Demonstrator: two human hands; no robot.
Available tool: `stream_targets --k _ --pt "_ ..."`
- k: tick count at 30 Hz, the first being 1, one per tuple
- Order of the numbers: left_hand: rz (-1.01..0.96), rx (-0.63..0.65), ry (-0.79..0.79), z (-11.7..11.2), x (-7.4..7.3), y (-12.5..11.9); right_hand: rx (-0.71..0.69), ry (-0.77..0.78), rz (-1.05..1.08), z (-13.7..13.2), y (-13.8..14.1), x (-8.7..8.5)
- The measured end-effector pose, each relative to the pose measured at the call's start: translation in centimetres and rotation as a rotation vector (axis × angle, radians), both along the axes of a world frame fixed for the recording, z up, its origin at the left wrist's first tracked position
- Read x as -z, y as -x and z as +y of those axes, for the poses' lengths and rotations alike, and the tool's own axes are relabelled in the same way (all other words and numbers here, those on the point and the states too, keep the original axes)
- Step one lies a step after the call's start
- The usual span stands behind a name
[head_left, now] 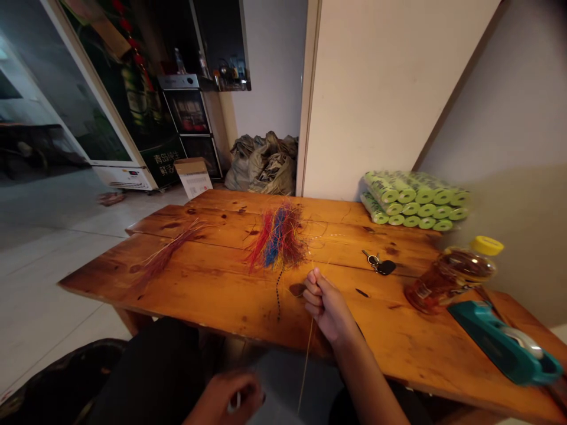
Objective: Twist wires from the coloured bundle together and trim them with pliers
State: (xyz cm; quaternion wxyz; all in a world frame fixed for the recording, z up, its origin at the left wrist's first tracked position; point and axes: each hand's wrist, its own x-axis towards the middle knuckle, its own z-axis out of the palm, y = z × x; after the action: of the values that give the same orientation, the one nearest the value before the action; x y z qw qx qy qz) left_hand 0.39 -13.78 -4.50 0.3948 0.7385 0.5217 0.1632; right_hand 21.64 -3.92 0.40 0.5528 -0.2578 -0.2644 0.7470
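While right fingers pinch one strand, left fingers curl (blurred, grip unclear)

The strands look matt, the wooden table smooth (and softly glossy).

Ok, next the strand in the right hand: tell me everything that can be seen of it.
The strand is very thin, pale yellow and thread-like; its exact material cannot be told. The closed right hand holds it, with what looks like a short tip showing above. Below the hand it hangs nearly straight, leaning a little, and crosses the near edge of the table in view; whether they touch is unclear.
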Motion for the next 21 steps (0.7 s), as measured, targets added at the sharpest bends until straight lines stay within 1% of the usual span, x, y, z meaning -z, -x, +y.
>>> stream_targets --k 2,5,7,9,10,11,12,15,17,19,21 --pt "-0.006 -0.071 -0.174 2.1 -1.3 -0.3 -0.015 0.005 0.008 0.0 -0.2 0.0" --pt "0.015 -0.13 -0.425 6.1 -2.5 -0.9 -0.048 0.013 0.002 0.0 -0.1 0.2" --pt "0.076 -0.08 -0.607 8.5 -2.9 -1.7 -0.061 0.017 -0.001 0.2 0.0 0.4" --pt "0.167 0.025 -0.727 10.5 -2.9 -2.5 -0.063 0.023 0.005 0.3 0.0 0.6" --pt "0.205 0.062 -0.753 11.3 -2.7 -2.8 -0.063 0.025 0.009 0.4 -0.1 0.7" --pt "0.227 0.071 -0.759 12.0 -2.5 -3.0 -0.06 0.026 0.013 0.5 -0.1 0.8" --pt "0.231 0.046 -0.749 12.6 -2.2 -3.0 -0.055 0.025 0.015 0.5 -0.2 0.8" --pt "0.22 -0.164 -0.688 13.9 -1.5 -2.3 -0.046 0.014 0.013 0.4 -0.4 0.8" --pt "0.288 -0.282 -0.67 14.5 -1.5 -1.6 -0.049 0.011 0.008 0.4 -0.5 0.8" --pt "0.399 -0.33 -0.691 14.8 -1.8 -0.9 -0.051 0.012 0.009 0.4 -0.5 0.7" --pt "0.487 -0.315 -0.732 14.9 -2.1 -0.6 -0.051 0.015 0.012 0.4 -0.4 0.7"
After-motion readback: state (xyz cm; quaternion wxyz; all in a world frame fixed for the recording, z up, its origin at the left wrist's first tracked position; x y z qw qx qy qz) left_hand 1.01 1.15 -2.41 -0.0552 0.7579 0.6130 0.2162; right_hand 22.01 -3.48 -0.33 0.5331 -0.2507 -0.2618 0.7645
